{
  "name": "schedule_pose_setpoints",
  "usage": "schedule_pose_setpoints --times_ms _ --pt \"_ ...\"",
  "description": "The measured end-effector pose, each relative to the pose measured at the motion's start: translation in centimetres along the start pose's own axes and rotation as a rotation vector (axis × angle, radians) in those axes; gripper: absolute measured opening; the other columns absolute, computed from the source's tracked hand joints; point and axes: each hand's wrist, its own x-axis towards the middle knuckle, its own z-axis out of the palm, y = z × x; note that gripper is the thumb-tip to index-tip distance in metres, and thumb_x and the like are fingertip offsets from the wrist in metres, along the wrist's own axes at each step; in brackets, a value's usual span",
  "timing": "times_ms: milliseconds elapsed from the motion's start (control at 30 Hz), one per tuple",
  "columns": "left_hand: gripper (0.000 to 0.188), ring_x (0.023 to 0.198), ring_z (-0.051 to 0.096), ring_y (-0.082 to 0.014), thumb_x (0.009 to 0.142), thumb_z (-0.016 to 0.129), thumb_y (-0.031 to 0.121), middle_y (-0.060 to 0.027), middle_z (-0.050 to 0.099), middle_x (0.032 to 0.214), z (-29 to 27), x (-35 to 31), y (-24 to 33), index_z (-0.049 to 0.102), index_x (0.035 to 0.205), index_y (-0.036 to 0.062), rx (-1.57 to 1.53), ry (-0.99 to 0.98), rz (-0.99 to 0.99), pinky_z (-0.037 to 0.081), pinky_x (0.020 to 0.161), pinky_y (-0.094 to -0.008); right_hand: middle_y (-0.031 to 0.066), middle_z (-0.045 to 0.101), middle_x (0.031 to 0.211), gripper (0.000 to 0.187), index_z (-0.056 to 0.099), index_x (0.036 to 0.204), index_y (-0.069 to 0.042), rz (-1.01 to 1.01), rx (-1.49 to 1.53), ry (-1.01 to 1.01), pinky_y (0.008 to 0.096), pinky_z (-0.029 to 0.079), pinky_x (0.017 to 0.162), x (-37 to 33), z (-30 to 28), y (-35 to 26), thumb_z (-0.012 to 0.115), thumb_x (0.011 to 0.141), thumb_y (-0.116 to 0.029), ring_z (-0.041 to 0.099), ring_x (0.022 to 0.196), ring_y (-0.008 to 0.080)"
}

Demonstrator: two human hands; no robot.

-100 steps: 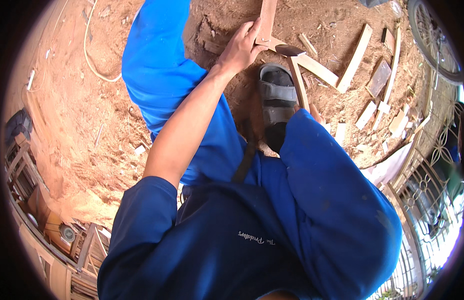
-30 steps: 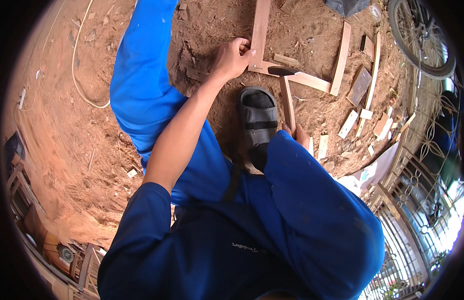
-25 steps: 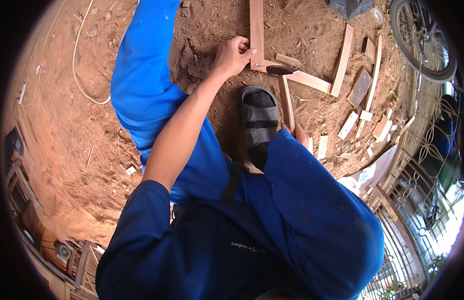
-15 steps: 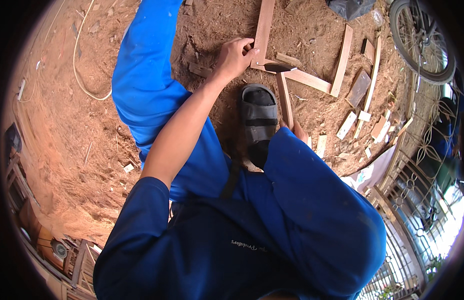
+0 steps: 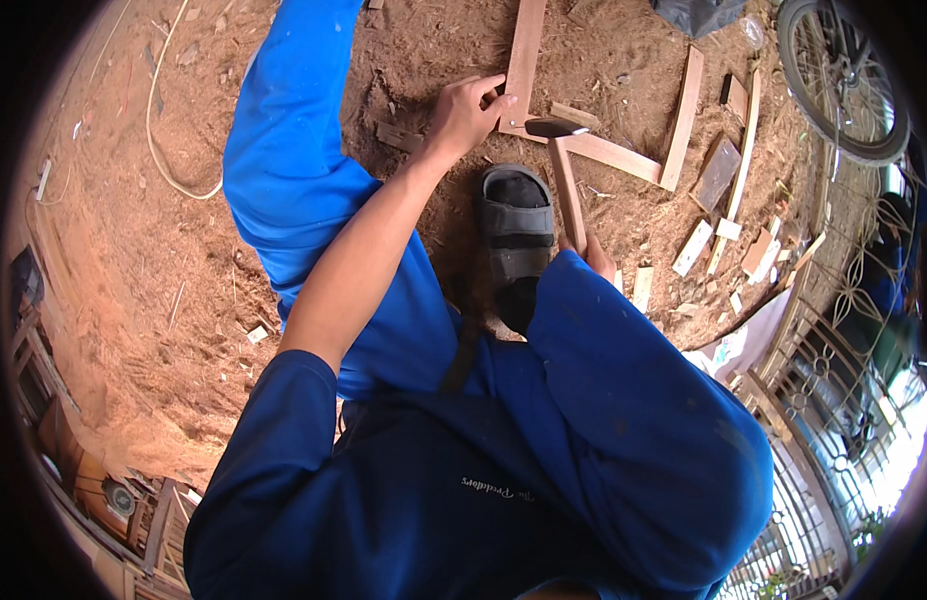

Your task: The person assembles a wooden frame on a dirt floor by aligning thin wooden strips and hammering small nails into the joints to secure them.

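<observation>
Well, at the far left a dark bundle (image 5: 27, 280) sat at the edge of the reddish ground (image 5: 134, 340), with some wooden frames (image 5: 169, 530) below it, bent by the rim of the view. A pale cord (image 5: 152, 130) curved over the soil, and next came the left leg (image 5: 294, 160) in bright blue trousers. The left hand (image 5: 467, 115) had its fingers curled in, thumb and forefinger at the left edge of a long strip (image 5: 527, 60) of wood; whether they pinched it could not be told. That strip ran down to a corner beside the hand, where it met a crosspiece (image 5: 619, 160) slanting off to the right. Just below the corner was a grey sandal (image 5: 519, 210) on the foot. Right of it the hammer (image 5: 567, 195) stood with its dark head over the crosspiece, touching or not being unclear, and the right hand (image 5: 601, 260), half hidden by the knee, was wrapped around the lower handle. A side strip (image 5: 684, 115) rose from the crosspiece's far end. Beyond lay wood offcuts (image 5: 719, 172), then a bicycle wheel (image 5: 787, 70) and a metal grille (image 5: 814, 420).
</observation>
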Motion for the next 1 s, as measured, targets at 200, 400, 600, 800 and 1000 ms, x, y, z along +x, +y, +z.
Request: schedule_pose_setpoints --times_ms 200,400,600,800,1000 --pt "0.047 0.07 0.071 -0.0225 0.09 0.078 0.036 -0.0152 0.075 0.089 0.1 -0.1 0.2 0.073 0.122 0.0016 -0.029 0.004 -0.003 0.056 0.067 -0.0358 0.0154 0.058 0.061 0.031 0.06 0.088 0.001 0.009 -0.194 0.032 0.0398 0.045 0.054 0.1 -1.1 -1.0 0.068 0.098 -0.027 0.058 0.055 0.0228" --pt "0.045 0.071 0.073 -0.0281 0.089 0.079 0.036 -0.0227 0.075 0.093 -0.5 0.1 0.7 0.075 0.118 0.0018 -0.074 -0.008 -0.051 0.058 0.069 -0.0394 0.0058 0.059 0.061 0.026 0.06 0.097 0.001 -0.296 0.305 0.174 0.0318 0.043 0.049 0.2 -2.2 0.3 0.065 0.1 -0.024 0.056 0.053 0.0117" --pt "0.042 0.073 0.074 -0.0281 0.089 0.079 0.035 -0.0222 0.075 0.094 -1.2 -0.1 1.0 0.076 0.115 0.0018 -0.046 0.018 -0.052 0.059 0.07 -0.0387 0.0114 0.065 0.066 0.023 0.066 0.101 -0.001 0.064 -0.158 -0.014 0.0368 0.048 0.055 0.1 -1.7 -3.1 0.067 0.098 -0.024 0.062 0.058 0.0159" --pt "0.042 0.075 0.075 -0.0274 0.088 0.08 0.032 -0.0186 0.076 0.093 -0.5 0.0 1.3 0.074 0.119 0.0055 -0.066 -0.003 -0.09 0.059 0.071 -0.0382 0.0023 0.053 0.058 0.024 0.062 0.092 -0.002 -0.182 0.035 0.205 0.033 0.038 0.047 0.1 -3.0 -3.5 0.068 0.099 -0.024 0.05 0.051 0.0098" --pt "0.046 0.076 0.074 -0.0249 0.089 0.079 0.028 -0.0126 0.075 0.088 -0.9 -0.4 1.8 0.067 0.13 0.0116 -0.134 0.008 -0.1 0.059 0.07 -0.0359 0.0137 0.061 0.063 0.026 0.061 0.097 0.0 -0.066 -0.1 0.031 0.039 0.044 0.054 -0.2 -2.4 -3.4 0.07 0.098 -0.025 0.059 0.053 0.0213"
